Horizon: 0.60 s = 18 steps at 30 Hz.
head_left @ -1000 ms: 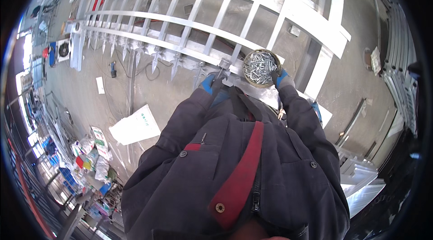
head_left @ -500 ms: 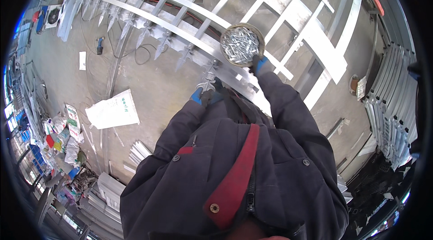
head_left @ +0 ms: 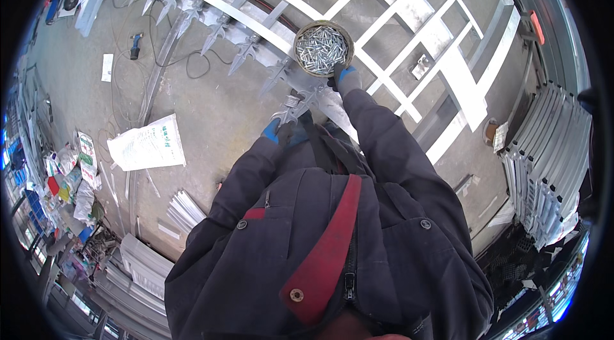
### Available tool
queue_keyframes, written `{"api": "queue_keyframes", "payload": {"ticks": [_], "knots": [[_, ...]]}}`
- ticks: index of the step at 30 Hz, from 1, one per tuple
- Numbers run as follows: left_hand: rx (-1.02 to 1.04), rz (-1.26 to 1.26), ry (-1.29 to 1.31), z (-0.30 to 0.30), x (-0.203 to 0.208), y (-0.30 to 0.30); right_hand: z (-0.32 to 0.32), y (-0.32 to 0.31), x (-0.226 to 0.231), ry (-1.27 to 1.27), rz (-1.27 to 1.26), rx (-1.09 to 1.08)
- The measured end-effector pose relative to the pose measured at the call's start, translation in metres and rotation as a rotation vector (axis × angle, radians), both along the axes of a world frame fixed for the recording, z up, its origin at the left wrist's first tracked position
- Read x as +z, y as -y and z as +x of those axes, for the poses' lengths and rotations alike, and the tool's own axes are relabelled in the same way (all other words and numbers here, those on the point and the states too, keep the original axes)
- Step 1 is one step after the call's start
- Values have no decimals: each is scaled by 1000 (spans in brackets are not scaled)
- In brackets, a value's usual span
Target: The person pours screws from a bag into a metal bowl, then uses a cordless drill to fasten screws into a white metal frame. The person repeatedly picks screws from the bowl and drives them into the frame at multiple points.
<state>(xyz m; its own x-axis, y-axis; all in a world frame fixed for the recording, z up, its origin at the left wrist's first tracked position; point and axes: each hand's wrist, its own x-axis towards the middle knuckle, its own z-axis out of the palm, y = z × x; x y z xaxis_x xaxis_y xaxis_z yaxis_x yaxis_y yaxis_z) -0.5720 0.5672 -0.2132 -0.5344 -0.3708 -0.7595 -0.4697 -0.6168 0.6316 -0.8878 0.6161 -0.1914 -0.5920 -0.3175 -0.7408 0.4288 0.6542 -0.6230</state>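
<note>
My right hand [head_left: 347,79], in a dark glove with a blue back, grips the near rim of a round tub [head_left: 295,52]. Silvery screws [head_left: 323,49] fill the tub, which is held over the rails of a pale metal fence panel [head_left: 390,78]. Lower and to the left, my left hand [head_left: 279,130], gloved the same way, is closed around a grey spear-point finial [head_left: 291,107]; its fingers are partly hidden. Beside this finial, a row of similar spear points [head_left: 244,53] sticks out from the panel's near edge.
A cordless drill [head_left: 135,46] and a dark cable [head_left: 198,70] lie on the floor at left, with a white printed sack [head_left: 148,143] nearer. Stacked metal profiles [head_left: 547,164] stand at right. Bags and clutter [head_left: 77,180] fill the far left.
The view has turned slightly, and the floor items at left sit further left. Both hands have shifted a little left and up in the picture, the tub moving with my right hand.
</note>
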Motion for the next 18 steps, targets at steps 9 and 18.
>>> {"api": "queue_keyframes", "payload": {"ticks": [9,18], "knots": [[-426,-137,104,-30,4,-4,22,-175,0,203,-137,-197],[-843,-268,222,-80,-80,-23,124,-516,3,-131,579,-567]]}}
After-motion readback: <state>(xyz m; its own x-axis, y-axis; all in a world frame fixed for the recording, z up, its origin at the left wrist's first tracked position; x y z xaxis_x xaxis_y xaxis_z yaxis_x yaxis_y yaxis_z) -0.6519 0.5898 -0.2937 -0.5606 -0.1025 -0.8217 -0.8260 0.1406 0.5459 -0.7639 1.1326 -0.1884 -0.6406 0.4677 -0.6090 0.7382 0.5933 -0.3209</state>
